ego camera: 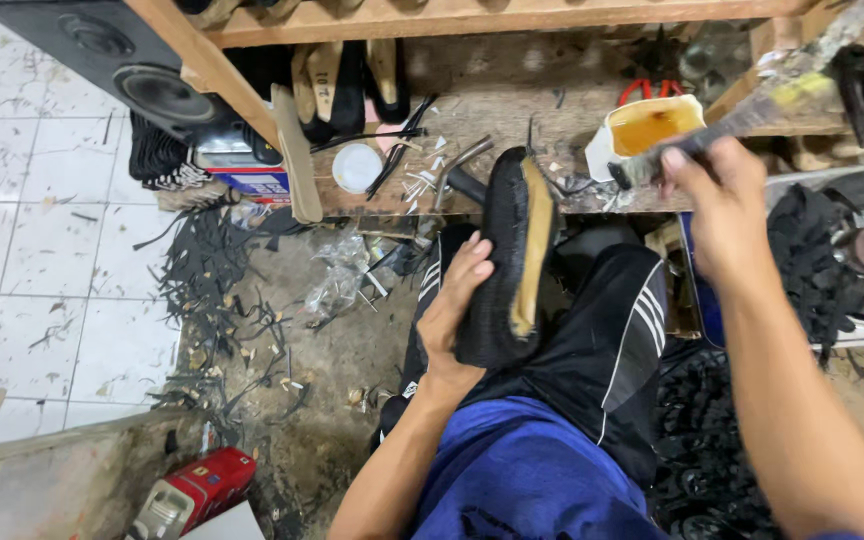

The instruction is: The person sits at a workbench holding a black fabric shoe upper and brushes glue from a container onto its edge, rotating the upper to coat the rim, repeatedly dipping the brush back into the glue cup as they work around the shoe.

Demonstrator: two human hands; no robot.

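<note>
The black fabric shoe upper on its tan sole-shaped last (512, 255) stood almost on end over the person's lap, its long axis running from the lower left up toward the wooden workbench (512, 110), with the narrow toe end pointing away from the person and the pale bottom face turned to the right. The left hand (457, 300) gripped it from the left side, fingers curled round the black fabric near the middle and the thumb side tucked behind the lower end. The right hand (717, 195) was up and to the right of the shoe, well apart from it, closed round the handle of a glue-stained brush (752, 105) that slanted up toward the top right corner; its bristle end sat just beside the white tub of amber glue (649, 128) on the bench edge.

Between the shoe tip and the tub lay scraps and small metal tools. Further left on the bench were a round white lid (357, 166) and a long tan wooden strip (295, 155) leaning over the edge. A black loudspeaker (117, 65) sat at the top left. Black offcuts (222, 290) littered the dirty floor, and a red and white container (192, 492) lay at the lower left.
</note>
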